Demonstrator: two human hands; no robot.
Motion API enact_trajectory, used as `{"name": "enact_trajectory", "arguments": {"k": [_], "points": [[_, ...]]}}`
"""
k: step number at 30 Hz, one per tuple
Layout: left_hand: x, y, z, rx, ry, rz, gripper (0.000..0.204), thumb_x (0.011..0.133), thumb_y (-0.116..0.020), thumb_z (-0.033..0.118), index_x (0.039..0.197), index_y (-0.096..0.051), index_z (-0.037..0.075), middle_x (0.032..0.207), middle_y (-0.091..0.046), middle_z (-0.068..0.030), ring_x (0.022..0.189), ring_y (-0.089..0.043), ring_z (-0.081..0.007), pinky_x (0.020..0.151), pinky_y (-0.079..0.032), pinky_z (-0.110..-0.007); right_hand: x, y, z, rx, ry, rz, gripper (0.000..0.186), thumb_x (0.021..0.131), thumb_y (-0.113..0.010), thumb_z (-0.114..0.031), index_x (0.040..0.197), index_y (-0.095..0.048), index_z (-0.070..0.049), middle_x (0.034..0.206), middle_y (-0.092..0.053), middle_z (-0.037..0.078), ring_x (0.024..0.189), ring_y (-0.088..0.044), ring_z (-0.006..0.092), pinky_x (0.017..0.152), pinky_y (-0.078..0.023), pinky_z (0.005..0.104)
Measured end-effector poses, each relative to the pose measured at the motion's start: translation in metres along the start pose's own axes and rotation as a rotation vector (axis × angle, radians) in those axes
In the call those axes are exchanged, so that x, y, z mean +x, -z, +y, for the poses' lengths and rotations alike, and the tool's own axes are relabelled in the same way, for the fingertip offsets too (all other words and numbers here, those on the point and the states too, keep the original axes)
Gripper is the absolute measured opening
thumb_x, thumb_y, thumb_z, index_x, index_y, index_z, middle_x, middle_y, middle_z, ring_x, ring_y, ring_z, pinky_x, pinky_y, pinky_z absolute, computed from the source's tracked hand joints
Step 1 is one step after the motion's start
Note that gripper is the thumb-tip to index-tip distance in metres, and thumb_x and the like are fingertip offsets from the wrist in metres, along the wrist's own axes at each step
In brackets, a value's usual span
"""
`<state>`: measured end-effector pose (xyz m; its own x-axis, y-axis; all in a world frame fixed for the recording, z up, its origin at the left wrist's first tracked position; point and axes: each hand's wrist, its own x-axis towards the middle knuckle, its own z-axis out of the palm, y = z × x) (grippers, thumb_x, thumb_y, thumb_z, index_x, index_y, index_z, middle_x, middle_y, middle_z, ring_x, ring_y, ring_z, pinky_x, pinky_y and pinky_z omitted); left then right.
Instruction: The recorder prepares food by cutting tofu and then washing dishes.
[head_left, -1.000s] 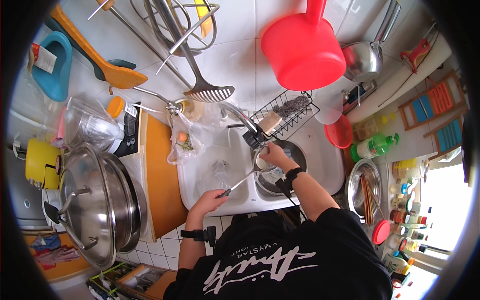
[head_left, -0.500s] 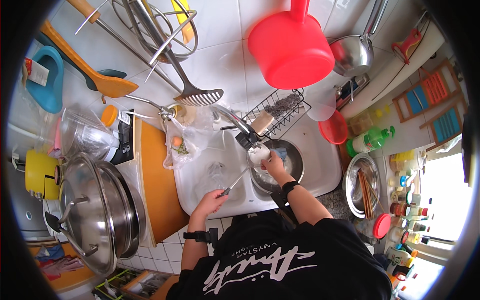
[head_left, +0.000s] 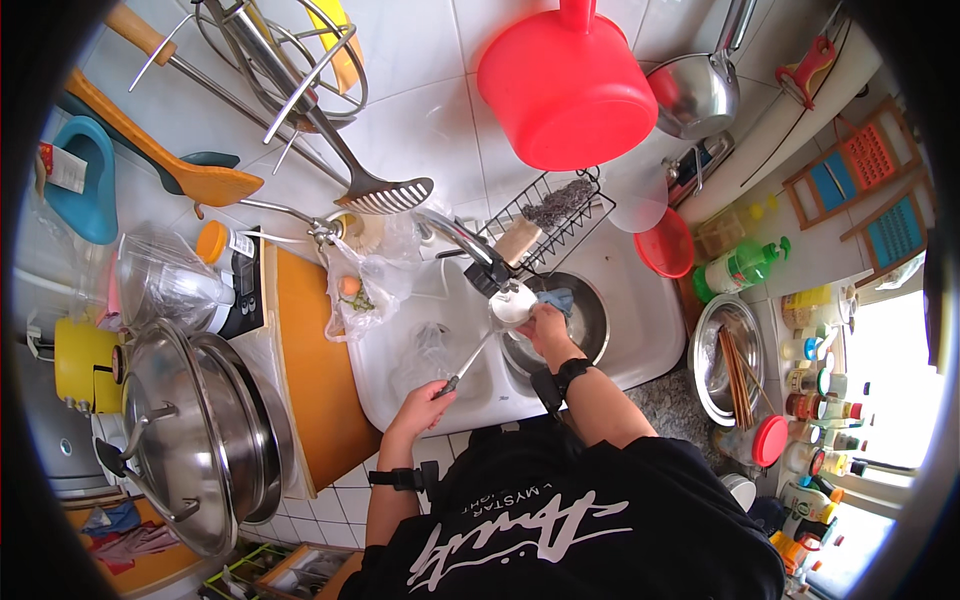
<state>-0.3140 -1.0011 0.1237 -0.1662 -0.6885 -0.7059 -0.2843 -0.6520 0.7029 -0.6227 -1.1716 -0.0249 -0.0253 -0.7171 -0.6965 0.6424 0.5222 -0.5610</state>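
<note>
Above the double sink (head_left: 640,345), my left hand (head_left: 422,404) is closed around the dark handle of a ladle (head_left: 470,361). The metal shaft slants up and right to its round, pale bowl, just below the faucet head (head_left: 487,275). My right hand (head_left: 547,330) is at the bowl's right side, with its fingers bent against the rim. They partly hide what they press on. Under that hand, a steel basin (head_left: 604,340) sits in the right sink bowl, with a blue-grey cloth (head_left: 556,300) at its far side.
Left of the sink, a plastic bag (head_left: 365,300) holds some food scraps. A black wire rack (head_left: 568,245) with a sponge and scourer is behind the basin. A red dipper (head_left: 570,90) and a slotted turner (head_left: 390,195) hang overhead. Chopsticks (head_left: 735,370) lie in a steel bowl at right.
The ladle's bowl has tilted slightly under the faucet, and my right hand has shifted a little along its rim. My left hand keeps its hold on the handle. The whole view has turned slightly.
</note>
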Motion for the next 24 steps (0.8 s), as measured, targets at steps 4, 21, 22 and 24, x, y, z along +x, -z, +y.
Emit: {"name": "enact_trajectory", "arguments": {"k": [4, 21, 22, 24], "points": [[-0.001, 0.002, -0.003, 0.004, 0.031, -0.001, 0.022, 0.108, -0.071, 0.026, 0.121, -0.073, 0.008, 0.071, -0.051, 0.0047, 0.055, -0.046, -0.0067, 0.049, -0.038, -0.027, 0.010, 0.010, 0.010, -0.064, 0.026, -0.090, 0.027, 0.115, -0.050, -0.017, 0.133, -0.059, 0.001, 0.126, -0.074, 0.020, 0.106, -0.079, 0.0382, 0.083, -0.071, 0.0501], [-0.010, 0.014, -0.006, 0.027, 0.007, -0.014, 0.018, 0.109, -0.071, 0.025, 0.115, -0.071, 0.008, 0.070, -0.050, 0.0055, 0.053, -0.044, -0.0055, 0.047, -0.035, -0.026, -0.018, 0.020, -0.028, -0.236, -0.005, -0.237, 0.032, 0.108, -0.065, -0.018, 0.129, -0.065, 0.007, 0.114, -0.076, 0.022, 0.090, -0.080, 0.0336, 0.076, -0.071, 0.0404], [-0.010, 0.014, -0.006, 0.030, 0.003, -0.019, 0.018, 0.109, -0.071, 0.025, 0.115, -0.071, 0.008, 0.070, -0.050, 0.0056, 0.053, -0.044, -0.0055, 0.047, -0.035, -0.026, -0.019, 0.019, -0.029, -0.266, -0.009, -0.233, 0.029, 0.110, -0.064, -0.020, 0.126, -0.065, 0.005, 0.109, -0.076, 0.019, 0.088, -0.080, 0.0316, 0.075, -0.071, 0.0404], [-0.010, 0.015, -0.007, 0.037, 0.004, -0.030, 0.018, 0.109, -0.071, 0.026, 0.114, -0.071, 0.009, 0.070, -0.051, 0.0057, 0.053, -0.045, -0.0052, 0.047, -0.036, -0.025, -0.021, 0.017, -0.032, -0.294, -0.015, -0.229, 0.027, 0.112, -0.063, -0.022, 0.123, -0.066, 0.002, 0.104, -0.077, 0.015, 0.086, -0.080, 0.0297, 0.074, -0.071, 0.0405]]}}
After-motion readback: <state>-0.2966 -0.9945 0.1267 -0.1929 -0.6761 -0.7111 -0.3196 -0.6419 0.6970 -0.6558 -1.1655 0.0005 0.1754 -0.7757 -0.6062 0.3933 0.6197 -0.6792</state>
